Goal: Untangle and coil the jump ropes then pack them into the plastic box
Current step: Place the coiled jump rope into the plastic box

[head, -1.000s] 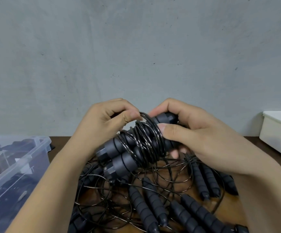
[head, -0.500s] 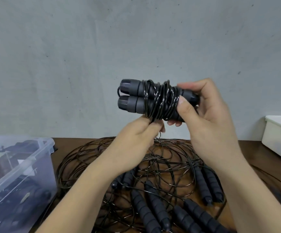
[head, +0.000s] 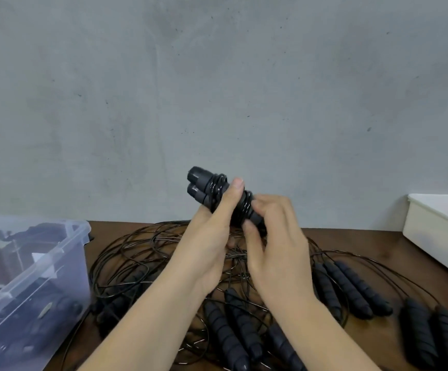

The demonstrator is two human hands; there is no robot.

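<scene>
A coiled jump rope [head: 212, 187], two black handles side by side with thin black cord wound round them, is held above the table. My left hand [head: 212, 234] grips its middle from below, thumb up over the coil. My right hand [head: 273, 231] grips the handles' lower right end. Under the hands lies a tangle of black cords [head: 142, 253] and several loose ribbed black handles [head: 351, 287]. A clear plastic box [head: 57, 253] at the left holds dark ropes.
A white plastic bin [head: 437, 223] stands at the right edge of the brown table [head: 365, 242], something pink beside it. A grey wall rises right behind the table. More handles lie at the front right [head: 431, 336].
The coiled rope has come lower and tilted, its free ends now pointing up left. My left hand has moved from pinching below the coil to gripping round it.
</scene>
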